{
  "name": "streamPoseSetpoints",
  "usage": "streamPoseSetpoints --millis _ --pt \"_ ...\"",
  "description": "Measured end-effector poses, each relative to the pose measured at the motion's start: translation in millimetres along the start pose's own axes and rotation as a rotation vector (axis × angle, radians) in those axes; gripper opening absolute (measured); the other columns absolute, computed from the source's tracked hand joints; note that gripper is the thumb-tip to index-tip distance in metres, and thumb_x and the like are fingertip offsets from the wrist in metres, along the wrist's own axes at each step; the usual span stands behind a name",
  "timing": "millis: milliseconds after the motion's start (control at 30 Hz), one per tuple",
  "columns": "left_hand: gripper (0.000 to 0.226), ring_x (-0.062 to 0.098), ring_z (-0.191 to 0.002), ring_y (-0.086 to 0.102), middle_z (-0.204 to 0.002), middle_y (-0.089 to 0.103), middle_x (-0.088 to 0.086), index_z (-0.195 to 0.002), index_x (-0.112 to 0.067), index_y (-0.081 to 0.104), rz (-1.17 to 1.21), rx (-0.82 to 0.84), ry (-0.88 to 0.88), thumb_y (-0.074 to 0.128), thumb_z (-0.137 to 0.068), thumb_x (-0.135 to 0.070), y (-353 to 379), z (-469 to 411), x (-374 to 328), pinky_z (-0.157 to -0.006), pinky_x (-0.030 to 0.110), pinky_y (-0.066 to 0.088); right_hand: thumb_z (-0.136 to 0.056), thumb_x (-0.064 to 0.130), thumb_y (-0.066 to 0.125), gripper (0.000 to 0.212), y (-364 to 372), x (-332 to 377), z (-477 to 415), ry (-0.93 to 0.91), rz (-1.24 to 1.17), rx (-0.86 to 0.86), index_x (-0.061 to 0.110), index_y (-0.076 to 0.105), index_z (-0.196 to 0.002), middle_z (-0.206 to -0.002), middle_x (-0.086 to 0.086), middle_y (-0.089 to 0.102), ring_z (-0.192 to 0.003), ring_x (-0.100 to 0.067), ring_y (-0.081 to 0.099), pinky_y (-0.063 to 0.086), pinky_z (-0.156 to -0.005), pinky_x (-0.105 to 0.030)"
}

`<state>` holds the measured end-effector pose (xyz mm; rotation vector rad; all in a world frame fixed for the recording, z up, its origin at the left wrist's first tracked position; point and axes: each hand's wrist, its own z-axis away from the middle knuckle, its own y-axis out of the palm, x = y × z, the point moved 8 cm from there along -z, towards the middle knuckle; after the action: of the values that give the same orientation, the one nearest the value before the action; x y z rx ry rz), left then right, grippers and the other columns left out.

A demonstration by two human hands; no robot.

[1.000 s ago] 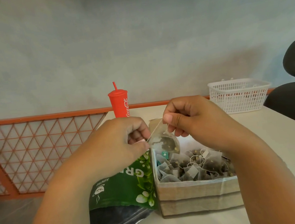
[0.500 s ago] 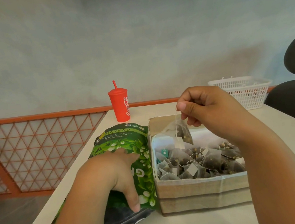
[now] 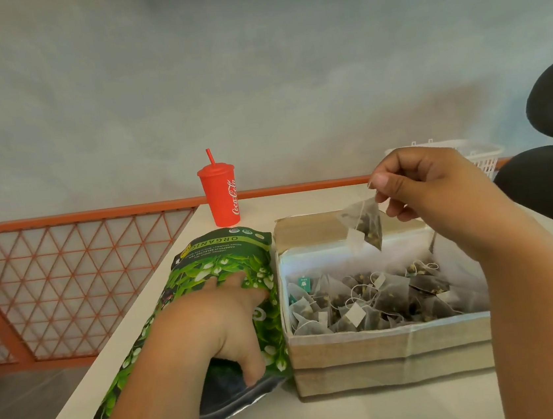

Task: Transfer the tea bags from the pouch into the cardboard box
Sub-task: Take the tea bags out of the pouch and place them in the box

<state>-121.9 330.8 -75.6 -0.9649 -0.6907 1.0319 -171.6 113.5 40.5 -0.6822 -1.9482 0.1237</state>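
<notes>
Right hand [image 3: 438, 191]: fingers curled, thumb and forefinger pinching the string of one tea bag [image 3: 368, 224], which hangs above the far end of the cardboard box [image 3: 388, 351].
Left hand [image 3: 219, 322]: holds the pouch [image 3: 206, 269], fingers over its top, thumb hooked at its open mouth.
Pouch: flat on the counter [image 3: 360, 416], against the box's left wall.
Box: open, heaped with tea bags [image 3: 364, 299].
Red cup [image 3: 220, 198]: beyond the box's far-left corner.
</notes>
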Motion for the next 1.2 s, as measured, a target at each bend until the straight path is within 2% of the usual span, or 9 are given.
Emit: streamPoseSetpoints --millis 167,300,467,567,700,900,1000,1067,1200 --pt "0.095 0.024 -0.14 0.014 -0.154 0.005 -0.007 -0.144 -0.034 0.021 0.059 -0.137 0.03 0.071 -0.066 -0.014 -10.4 -3.7 1.4 -0.107 0.04 0.034 -0.087 0.013 0.059 0.011 -14.8 -14.6 -0.1 0.038 0.079 -0.038 0.012 0.065 -0.078 -0.075 -0.005 0.065 -0.05 -0.001 0.057 0.049 -0.055 -0.018" --pt "0.097 0.026 -0.142 0.007 -0.155 0.001 -0.008 -0.145 -0.037 0.016 0.015 -0.133 -0.03 0.071 -0.069 -0.012 -8.9 -9.1 11.1 -0.109 0.045 0.032 -0.086 0.007 0.059 0.011 -20.5 -23.3 2.0 0.074 0.136 -0.002 0.01 0.064 -0.077 -0.072 -0.01 0.064 -0.048 -0.001 0.056 0.047 -0.05 -0.012" --pt "0.105 0.032 -0.143 -0.006 -0.155 -0.012 -0.005 -0.146 -0.038 0.007 -0.011 -0.09 -0.138 0.074 -0.069 -0.011 -1.5 -15.7 25.4 -0.111 0.052 0.026 -0.085 0.005 0.06 0.015 -23.7 -36.5 5.1 0.135 0.287 0.065 0.018 0.063 -0.079 -0.074 -0.008 0.066 -0.063 -0.014 0.06 0.052 -0.066 -0.03" --pt "0.094 0.03 -0.142 0.01 -0.156 -0.005 -0.005 -0.146 -0.037 0.011 0.037 -0.173 -0.11 0.064 -0.076 -0.004 -7.0 -16.7 26.8 -0.11 0.043 0.03 -0.086 0.007 0.059 0.015 -23.0 -42.4 6.6 0.161 0.354 0.112 0.021 0.062 -0.081 -0.077 -0.008 0.066 -0.07 -0.021 0.062 0.055 -0.073 -0.04" --pt "0.072 0.022 -0.131 0.036 -0.148 0.028 -0.002 -0.142 -0.031 0.031 0.104 -0.417 -0.03 0.049 -0.082 0.005 -29.7 -9.0 26.5 -0.1 0.027 0.035 -0.086 0.009 0.06 0.015 -23.2 -51.7 6.4 0.199 0.394 0.145 0.023 0.062 -0.082 -0.074 -0.005 0.067 -0.071 -0.02 0.063 0.054 -0.078 -0.038" --pt "0.054 0.024 -0.11 0.053 -0.124 0.057 0.004 -0.125 -0.026 0.053 0.225 -0.771 -0.059 0.049 -0.082 0.005 -63.4 16.3 38.1 -0.079 0.027 0.042 -0.085 0.001 0.057 0.021 -21.7 -64.2 8.8 0.273 0.404 0.204 0.022 0.062 -0.086 -0.073 -0.005 0.065 -0.066 -0.014 0.06 0.047 -0.067 -0.027" --pt "0.043 0.027 -0.098 0.058 -0.111 0.065 0.008 -0.116 -0.021 0.063 0.303 -0.97 -0.072 0.048 -0.084 0.003 -77.0 30.8 46.3 -0.076 0.032 0.047 -0.082 -0.003 0.058 0.025 -20.8 -73.0 12.4 0.323 0.463 0.28 0.021 0.061 -0.086 -0.071 -0.007 0.065 -0.066 -0.017 0.059 0.049 -0.068 -0.029" --pt "0.034 0.03 -0.093 0.061 -0.102 0.069 0.011 -0.11 -0.016 0.067 0.347 -1.172 -0.043 0.05 -0.086 0.001 -86.4 48.4 47.5 -0.076 0.033 0.047 -0.081 -0.002 0.06 0.025 -20.1 -76.6 13.4 0.34 0.495 0.308 0.022 0.061 -0.085 -0.073 -0.007 0.064 -0.068 -0.018 0.059 0.05 -0.072 -0.032" --pt "0.022 0.033 -0.074 0.067 -0.084 0.073 0.013 -0.098 -0.008 0.072 0.327 -1.496 0.068 0.059 -0.082 0.001 -96.5 82.4 39.7 -0.068 0.033 0.049 -0.085 0.008 0.061 0.019 -17.4 -64.4 8.0 0.259 0.493 0.257 0.027 0.06 -0.085 -0.082 -0.003 0.063 -0.075 -0.018 0.06 0.047 -0.073 -0.03"
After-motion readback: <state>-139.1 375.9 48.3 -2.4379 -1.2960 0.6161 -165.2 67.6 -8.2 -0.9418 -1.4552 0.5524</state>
